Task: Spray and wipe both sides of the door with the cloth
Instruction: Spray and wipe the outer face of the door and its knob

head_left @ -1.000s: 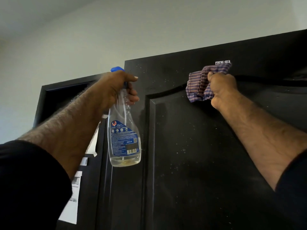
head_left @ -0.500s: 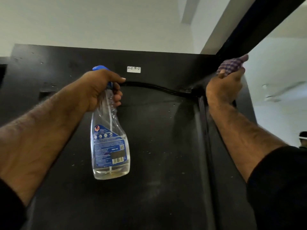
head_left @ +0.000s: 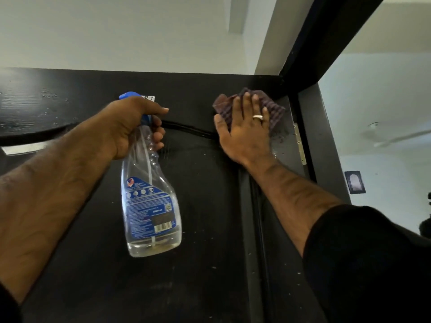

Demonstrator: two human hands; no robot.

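A black panelled door fills the lower view, speckled with droplets. My left hand grips the neck of a clear spray bottle with a blue trigger and blue label, held up against the door's upper part. My right hand lies flat with straight fingers, pressing a purple striped cloth against the door's top right corner, near the hinge side. A ring shows on one finger. Most of the cloth is hidden under the hand.
The black door frame runs up at the right, with a brass hinge beside the cloth. A small white sticker sits near the door's top edge. Beyond the frame lies another room with white walls and a ceiling fan.
My right hand went from bunching the cloth at the door's top right edge to pressing it flat with spread fingers. The view shifted right along the door; the bottle stayed raised.
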